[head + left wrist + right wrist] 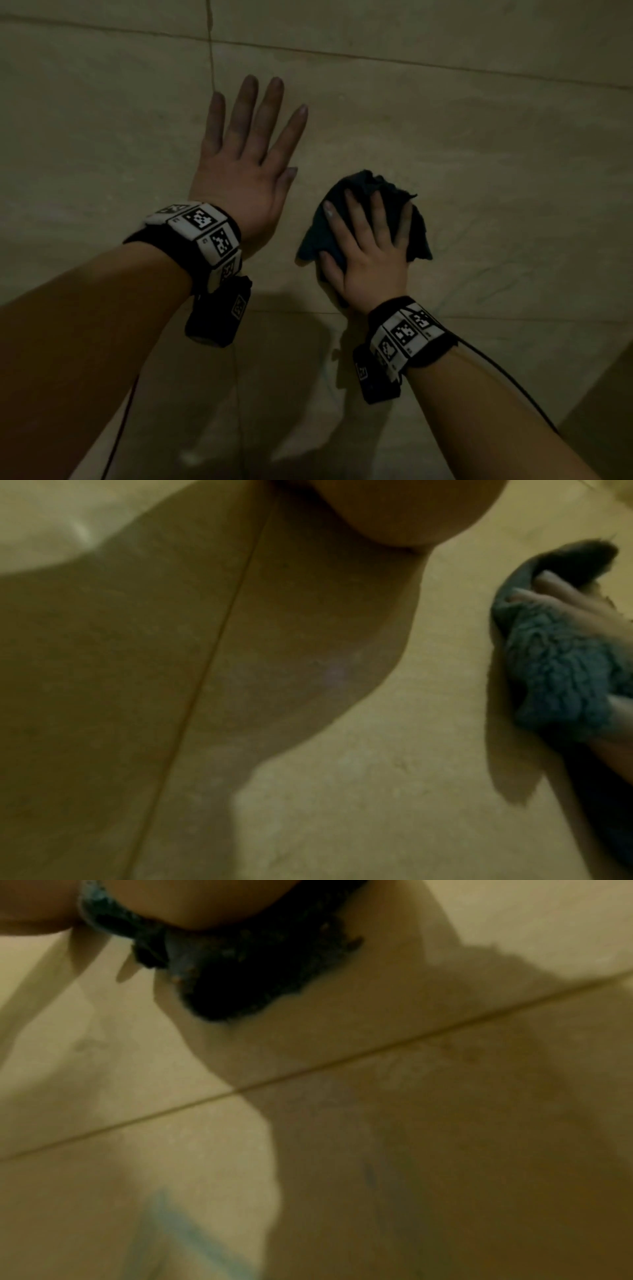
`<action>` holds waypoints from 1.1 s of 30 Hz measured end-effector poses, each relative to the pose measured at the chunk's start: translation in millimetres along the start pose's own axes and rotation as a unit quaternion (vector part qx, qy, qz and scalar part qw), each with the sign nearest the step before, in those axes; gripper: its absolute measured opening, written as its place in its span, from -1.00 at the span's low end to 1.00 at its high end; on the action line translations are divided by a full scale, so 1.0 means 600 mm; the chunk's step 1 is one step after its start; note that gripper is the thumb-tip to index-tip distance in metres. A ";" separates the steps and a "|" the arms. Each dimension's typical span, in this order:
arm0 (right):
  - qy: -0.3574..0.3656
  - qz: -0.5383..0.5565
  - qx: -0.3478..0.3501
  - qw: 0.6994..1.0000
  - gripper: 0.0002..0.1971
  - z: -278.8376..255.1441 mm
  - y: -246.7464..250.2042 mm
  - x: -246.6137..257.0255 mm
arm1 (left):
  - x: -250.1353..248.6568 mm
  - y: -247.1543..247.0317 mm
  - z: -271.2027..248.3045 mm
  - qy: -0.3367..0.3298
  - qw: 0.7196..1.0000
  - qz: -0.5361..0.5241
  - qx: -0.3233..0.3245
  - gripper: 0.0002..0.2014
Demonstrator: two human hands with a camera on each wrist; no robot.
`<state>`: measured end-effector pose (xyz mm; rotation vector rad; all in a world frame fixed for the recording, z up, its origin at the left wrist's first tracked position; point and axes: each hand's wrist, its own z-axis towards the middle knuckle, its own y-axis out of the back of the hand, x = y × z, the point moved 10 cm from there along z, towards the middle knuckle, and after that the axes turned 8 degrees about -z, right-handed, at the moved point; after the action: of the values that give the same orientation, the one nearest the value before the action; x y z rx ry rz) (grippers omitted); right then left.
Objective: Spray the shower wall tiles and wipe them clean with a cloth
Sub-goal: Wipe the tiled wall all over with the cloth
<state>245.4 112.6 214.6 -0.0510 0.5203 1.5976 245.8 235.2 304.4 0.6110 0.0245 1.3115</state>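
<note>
Large beige stone-look shower wall tiles (pixel 445 120) fill the head view, divided by thin dark grout lines (pixel 212 51), one running upward past the left hand and others crossing sideways above and below both hands. Shadows of the forearms fall across the lower tiles.

The left hand (pixel 243 164) lies flat against the wall, palm to the tile, its fingers (pixel 270 113) straight and spread, holding nothing. In the left wrist view only the heel of this hand shows against the shadowed tile.

To its right and a little lower, well apart from it, the right hand (pixel 370 253) presses a crumpled dark blue-grey terry cloth (pixel 373 185) against the wall. Its fingers (pixel 380 219) lie extended over the bunched fabric, with the thumb at the cloth's left edge; folds stick out above the fingertips and on both sides. The left wrist view shows the cloth's looped pile (pixel 561 674) under the fingers, and the right wrist view shows its dark lower edge (pixel 240 969) touching the tile just above a grout line.

Both wrists wear black bands with white square-patterned marker blocks (pixel 205 229), and thin black cables (pixel 507 377) trail from them.
</note>
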 end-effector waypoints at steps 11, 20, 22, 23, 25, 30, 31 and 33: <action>-0.001 0.002 -0.016 1.000 -0.42 0.050 0.017 -0.031 | -0.002 -0.001 0.000 -0.001 1.000 -0.002 -0.009 -0.40; -0.019 0.010 -0.026 0.999 -0.42 0.049 0.019 -0.041 | -0.002 -0.005 -0.001 0.016 0.999 -0.024 0.016 -0.40; -0.026 0.012 -0.024 0.999 -0.42 0.037 0.016 -0.039 | -0.005 -0.006 0.000 0.039 0.998 -0.025 0.032 -0.38; -0.030 0.013 -0.022 0.999 -0.42 0.026 0.014 -0.038 | -0.008 -0.007 0.001 0.055 0.997 -0.029 0.041 -0.36; -0.035 0.022 -0.014 0.999 -0.42 -0.002 0.006 -0.033 | -0.016 -0.009 0.003 0.090 0.993 -0.049 0.057 -0.33; -0.025 0.029 0.021 0.999 -0.41 -0.058 -0.010 -0.032 | -0.024 -0.021 0.001 0.117 0.989 -0.059 0.062 -0.30; -0.020 0.025 0.022 0.999 -0.41 -0.058 -0.011 -0.034 | -0.024 -0.022 0.000 0.115 0.990 -0.053 0.063 -0.30; -0.017 0.022 0.022 0.999 -0.40 -0.052 -0.011 -0.037 | -0.025 -0.027 -0.002 0.119 0.989 -0.052 0.075 -0.30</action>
<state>245.7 80.7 192.3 0.0198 0.5328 1.6258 255.6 220.4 291.7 0.5709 0.3490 1.2820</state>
